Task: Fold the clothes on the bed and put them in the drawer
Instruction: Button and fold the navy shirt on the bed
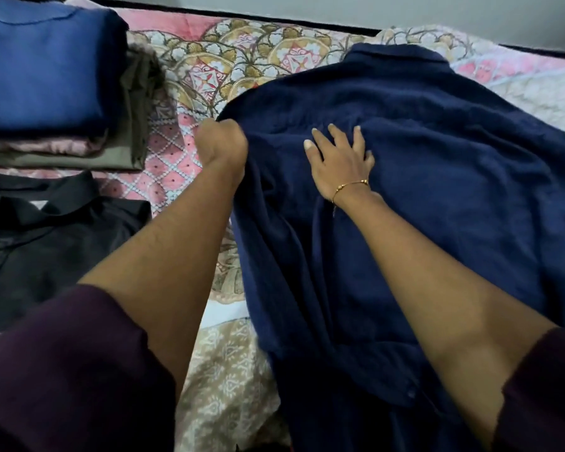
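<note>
A dark navy shirt lies back-up across the patterned bedspread, its collar toward the far edge. My left hand grips the shirt's left shoulder edge, with the fingers curled into the cloth. Flat on the middle of the shirt's back rests my right hand, fingers spread, a thin gold bracelet at the wrist. The shirt's lower part hangs toward me, bunched near the bottom of the view.
At the far left stands a pile of folded clothes: blue on top, pink and olive beneath. A black collared shirt lies folded at the near left. A pale wall runs behind the bed.
</note>
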